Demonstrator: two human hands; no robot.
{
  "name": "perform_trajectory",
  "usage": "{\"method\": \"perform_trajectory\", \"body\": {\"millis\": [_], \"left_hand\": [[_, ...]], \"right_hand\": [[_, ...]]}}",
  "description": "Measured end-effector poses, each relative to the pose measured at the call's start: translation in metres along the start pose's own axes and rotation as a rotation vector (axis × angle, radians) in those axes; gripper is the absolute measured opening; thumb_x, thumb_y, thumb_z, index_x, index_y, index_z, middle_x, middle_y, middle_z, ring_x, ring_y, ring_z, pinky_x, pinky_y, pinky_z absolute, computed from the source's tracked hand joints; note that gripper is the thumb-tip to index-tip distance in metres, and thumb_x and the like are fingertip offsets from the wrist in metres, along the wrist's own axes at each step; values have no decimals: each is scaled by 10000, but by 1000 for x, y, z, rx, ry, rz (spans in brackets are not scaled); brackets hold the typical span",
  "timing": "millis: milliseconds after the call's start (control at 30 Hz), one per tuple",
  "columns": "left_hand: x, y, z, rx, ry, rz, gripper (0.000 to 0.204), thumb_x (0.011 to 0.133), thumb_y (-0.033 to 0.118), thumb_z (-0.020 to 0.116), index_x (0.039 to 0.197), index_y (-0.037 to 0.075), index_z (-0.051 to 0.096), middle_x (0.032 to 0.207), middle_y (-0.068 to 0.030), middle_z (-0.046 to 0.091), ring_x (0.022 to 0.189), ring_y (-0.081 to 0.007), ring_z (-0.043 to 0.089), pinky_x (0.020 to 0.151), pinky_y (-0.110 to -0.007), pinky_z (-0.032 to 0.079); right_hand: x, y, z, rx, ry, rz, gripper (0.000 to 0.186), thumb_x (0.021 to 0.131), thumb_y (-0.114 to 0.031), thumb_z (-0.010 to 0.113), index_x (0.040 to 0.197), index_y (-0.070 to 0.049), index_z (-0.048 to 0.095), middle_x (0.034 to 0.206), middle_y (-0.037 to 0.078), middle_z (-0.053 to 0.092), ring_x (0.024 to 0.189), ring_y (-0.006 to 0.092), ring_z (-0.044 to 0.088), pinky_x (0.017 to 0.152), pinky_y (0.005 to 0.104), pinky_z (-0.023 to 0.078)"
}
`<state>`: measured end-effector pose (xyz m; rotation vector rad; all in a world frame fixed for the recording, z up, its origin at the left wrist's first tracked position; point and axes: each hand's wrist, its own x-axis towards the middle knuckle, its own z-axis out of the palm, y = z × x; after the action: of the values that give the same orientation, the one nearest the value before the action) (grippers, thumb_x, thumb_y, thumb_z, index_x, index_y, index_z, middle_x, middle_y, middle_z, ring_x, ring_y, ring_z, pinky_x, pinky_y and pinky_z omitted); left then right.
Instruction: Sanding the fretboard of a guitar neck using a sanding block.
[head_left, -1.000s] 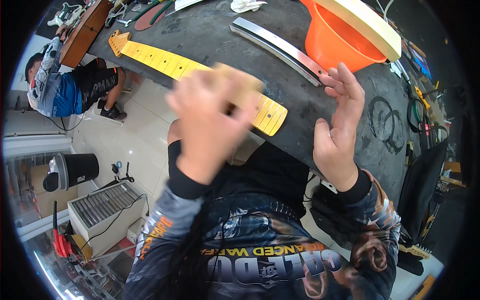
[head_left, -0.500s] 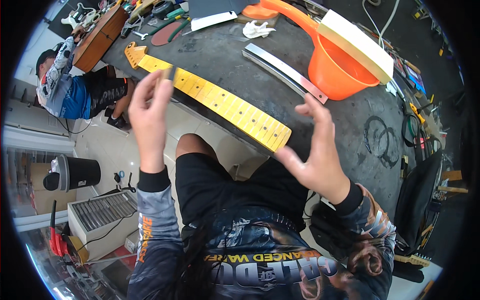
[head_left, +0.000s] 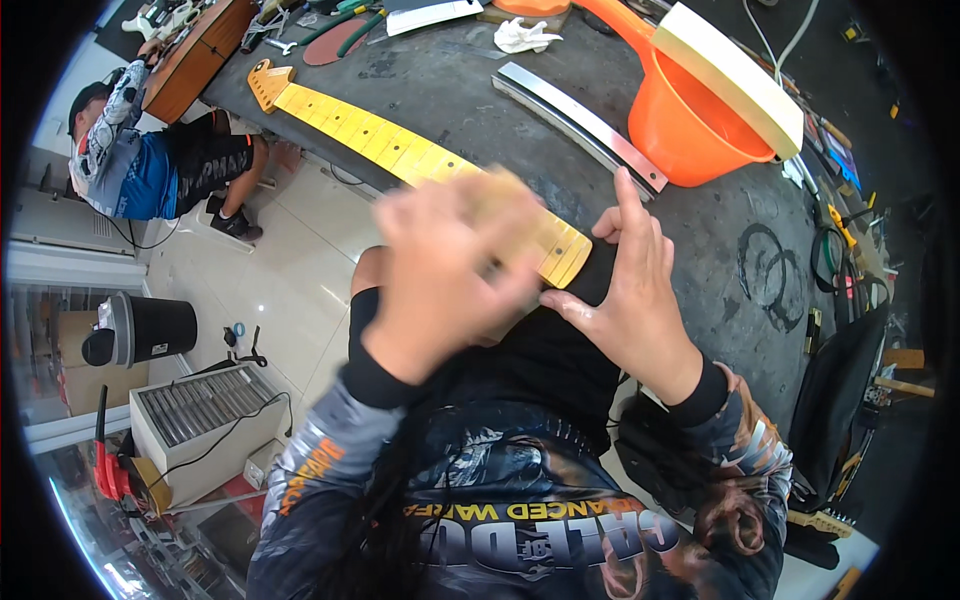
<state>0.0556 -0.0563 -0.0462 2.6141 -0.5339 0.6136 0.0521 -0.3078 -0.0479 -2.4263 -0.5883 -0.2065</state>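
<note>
Benchtop stretches beyond the edge-side guitar neck, right hand spread, left hand blurred, its grip unclear.

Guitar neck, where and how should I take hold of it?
Pinch the guitar neck across its long edges, probably from above near the headstock: that stretch looks narrower and uncovered, while the left hand blocks the wider part.

Orange dipper; crumpled white cloth; black bin.
</note>
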Motion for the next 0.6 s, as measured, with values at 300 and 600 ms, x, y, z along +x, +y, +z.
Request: {"method": "perform_trajectory", "body": {"millis": [300, 600], "left_hand": [[-3, 11, -3, -34, 5, 54, 571, 851, 364, 980, 1408, 272, 898, 1397, -100, 771, 1274, -345, 680, 1122, -526, 447], [-13, -10, 0, -28, 37, 50, 550, 865, 415, 988, 1393, 289, 904, 1385, -86, 793, 1290, -322, 695, 1104, -530, 468]], "right_hand": [[6, 25, -29, 349, -91, 21, 1232, 712, 210, 534, 1886, -23, 241, 1459, 188, 579, 1369, 364, 605, 1295, 504, 409], [13, 29, -17, 473, 5, 49, 1037, 788, 223, 478, 1791, -33, 422, 1467, 162, 609, 1305, 298, 623, 1240, 448, 485]]}}
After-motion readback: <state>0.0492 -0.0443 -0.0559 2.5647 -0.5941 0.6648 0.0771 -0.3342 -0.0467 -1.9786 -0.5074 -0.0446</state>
